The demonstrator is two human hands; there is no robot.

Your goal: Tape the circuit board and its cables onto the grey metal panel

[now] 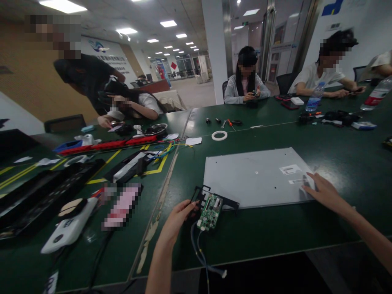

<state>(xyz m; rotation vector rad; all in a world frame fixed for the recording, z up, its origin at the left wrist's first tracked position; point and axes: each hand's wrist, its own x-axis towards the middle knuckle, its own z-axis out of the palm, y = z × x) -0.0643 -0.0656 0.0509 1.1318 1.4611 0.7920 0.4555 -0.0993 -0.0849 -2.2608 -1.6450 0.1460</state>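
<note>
At the desk point(275, 239)'s near edge, the left hand point(179, 217) pinches the bracket point(228, 201) holding the board point(210, 212); the right hand point(321, 192) lies wide on the panel point(254, 175)'s right corner.

You work in an open-plan office hall: long green tables point(275, 237), a circuit board point(210, 212), loose cables point(165, 149), ceiling light panels point(168, 23).

One head-worn camera looks forward and down over the table point(275, 237), close above the left hand point(177, 218) and right hand point(321, 190) at its near edge; its wide view reaches seated people point(246, 81) opposite and the ceiling point(128, 12).
</note>
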